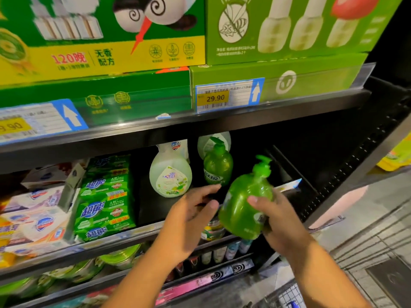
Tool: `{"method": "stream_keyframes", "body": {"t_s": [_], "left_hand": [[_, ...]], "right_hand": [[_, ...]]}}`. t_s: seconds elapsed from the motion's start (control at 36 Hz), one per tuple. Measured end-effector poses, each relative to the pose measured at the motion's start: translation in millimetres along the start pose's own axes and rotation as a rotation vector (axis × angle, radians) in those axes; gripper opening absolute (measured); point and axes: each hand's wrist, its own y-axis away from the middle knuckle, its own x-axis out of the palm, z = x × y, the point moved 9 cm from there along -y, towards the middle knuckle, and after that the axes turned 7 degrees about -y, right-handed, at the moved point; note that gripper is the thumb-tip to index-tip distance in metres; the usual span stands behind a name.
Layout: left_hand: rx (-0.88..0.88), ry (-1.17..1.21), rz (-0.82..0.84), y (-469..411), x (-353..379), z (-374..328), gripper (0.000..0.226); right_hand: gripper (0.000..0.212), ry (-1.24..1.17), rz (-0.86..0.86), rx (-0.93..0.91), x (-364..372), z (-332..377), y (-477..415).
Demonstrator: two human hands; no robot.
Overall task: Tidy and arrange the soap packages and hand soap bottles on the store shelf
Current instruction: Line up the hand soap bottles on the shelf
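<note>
Right hand (274,218) grips the tilted green bottle (244,207); left hand (191,218) hangs open beside it. Pushed in carelessly, it could topple the shelved bottle (218,166).

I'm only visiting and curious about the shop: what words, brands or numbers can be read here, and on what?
"120晚" and "无香配方": green-and-yellow cardboard box, top shelf.
"29.90": yellow price tag on the shelf rail.
"9.90", cut off: left yellow price tag.
"超能": green plastic soap packs.
Green pump bottle in the right hand: label blurred, unreadable.
</note>
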Motion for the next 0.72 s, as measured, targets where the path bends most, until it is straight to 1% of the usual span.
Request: {"method": "stream_keyframes", "body": {"t_s": [0.03,0.08,0.11,0.17,0.22,0.28,0.33,0.39,0.44,0.5,0.56,0.64,0.72], "left_hand": [[-0.019,0.051,0.020,2.2,3.2,0.2,0.040],[-0.086,0.127,0.006,9.6,1.9,0.9,0.054],[-0.132,0.195,-0.011,14.2,-1.0,1.9,0.055],[-0.224,0.384,-0.004,22.4,-3.5,2.0,0.049],[-0.313,0.572,0.012,28.4,-7.3,7.7,0.054],[-0.418,0.803,0.012,32.9,-12.3,19.0,0.063],[-0.497,0.982,0.042,37.3,-14.6,27.8,0.070],[-0.503,1.137,0.072,39.1,-15.0,30.8,0.068],[-0.499,1.234,0.054,39.8,-16.1,31.6,0.065],[-0.500,1.280,0.000,38.6,-19.2,32.9,0.061],[-0.493,1.268,-0.042,35.4,-25.9,33.3,0.063],[-0.496,1.084,-0.080,30.7,-37.9,34.0,0.071],[-0.488,0.915,-0.050,28.4,-43.7,20.3,0.067]], "right_hand": [[0.068,0.029,0.010,0.041,11.4,-6.0,5.7],[0.048,0.065,0.038,0.110,34.6,-14.4,15.9],[0.044,0.095,0.040,0.131,42.1,-15.8,19.7],[0.044,0.154,0.055,0.151,55.7,-12.1,27.9],[0.048,0.189,0.105,0.144,69.2,-4.6,35.7],[0.046,0.236,0.163,0.094,81.3,7.8,42.3],[0.037,0.283,0.211,0.019,93.2,21.6,46.4],[0.031,0.266,0.228,-0.046,99.4,30.7,46.1],[0.024,0.247,0.176,-0.125,96.5,36.6,40.8],[0.017,0.263,0.102,-0.185,88.9,37.9,34.9],[0.016,0.308,0.058,-0.199,83.7,33.9,31.1],[0.021,0.432,0.046,-0.170,80.7,22.5,25.7],[0.035,0.454,0.078,-0.091,83.6,8.3,18.6]]}}
